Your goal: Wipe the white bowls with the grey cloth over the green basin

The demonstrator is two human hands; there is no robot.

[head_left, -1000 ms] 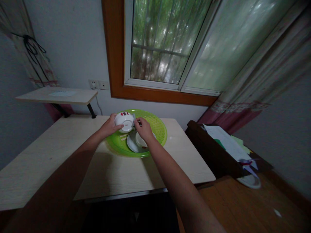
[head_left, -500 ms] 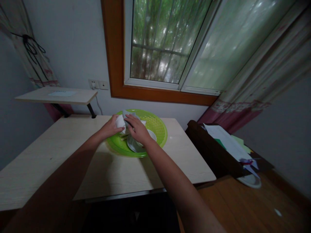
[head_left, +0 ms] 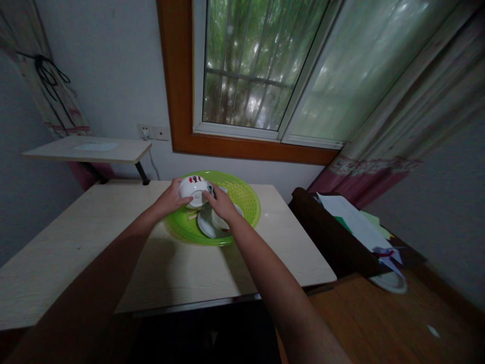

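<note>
A white bowl [head_left: 194, 191] with a red pattern is tilted so that its base faces me, above the green plastic basket [head_left: 248, 215]. My left hand [head_left: 170, 198] grips its left side, thumb near the base. At its right side is my right hand [head_left: 223, 203], thumb against the base and fingers mostly hidden behind. A bit of grey cloth [head_left: 211, 189] shows by those fingers. Below, inside the basket, are a white plate [head_left: 205, 225], another white bowl [head_left: 219, 221] partly covered by my right hand and wrist, and some chopsticks [head_left: 192, 214].
The basket stands on a pale wooden table [head_left: 159, 268] against the wall under a window. A raised shelf [head_left: 125, 150] is at the table's back left. To the right stands a dark brown piece of furniture [head_left: 322, 227] with papers [head_left: 350, 220] on it.
The bowl has turned, so its patterned side and base now face me. My right hand has moved from over the grey cloth to the bowl's right edge, and the cloth is mostly hidden.
</note>
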